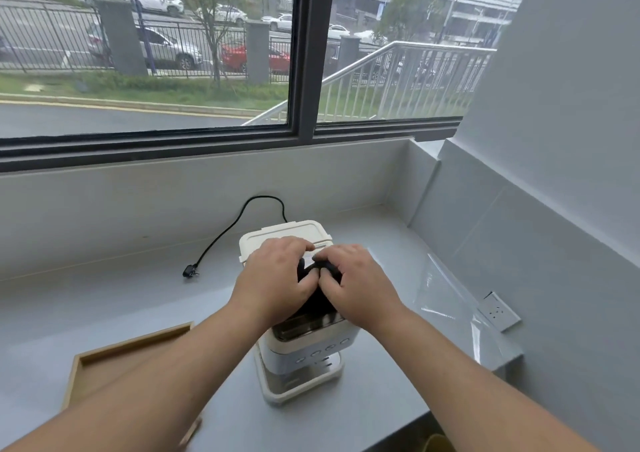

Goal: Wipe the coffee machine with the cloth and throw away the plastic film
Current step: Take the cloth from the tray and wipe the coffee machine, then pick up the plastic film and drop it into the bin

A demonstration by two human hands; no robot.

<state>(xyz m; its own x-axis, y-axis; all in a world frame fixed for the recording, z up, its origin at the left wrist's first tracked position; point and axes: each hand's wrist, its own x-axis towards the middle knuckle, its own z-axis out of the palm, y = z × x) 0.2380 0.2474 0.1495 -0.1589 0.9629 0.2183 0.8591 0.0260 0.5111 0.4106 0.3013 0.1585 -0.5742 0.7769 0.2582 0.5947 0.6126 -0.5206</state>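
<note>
A cream-white coffee machine (304,351) stands on the grey counter (138,306), its lid (287,235) toward the window. Both hands rest on its top. My left hand (273,278) and my right hand (356,281) meet over a dark cloth (313,269), each pinching part of it with closed fingers. Most of the cloth is hidden under my hands. A sheet of clear plastic film (446,292) lies on the counter to the right of the machine, apart from both hands.
The machine's black power cord (225,233) runs left to an unplugged plug (189,272). A wooden tray (114,361) sits at the front left under my left forearm. A wall socket (498,311) is on the right wall. The counter's front edge is near.
</note>
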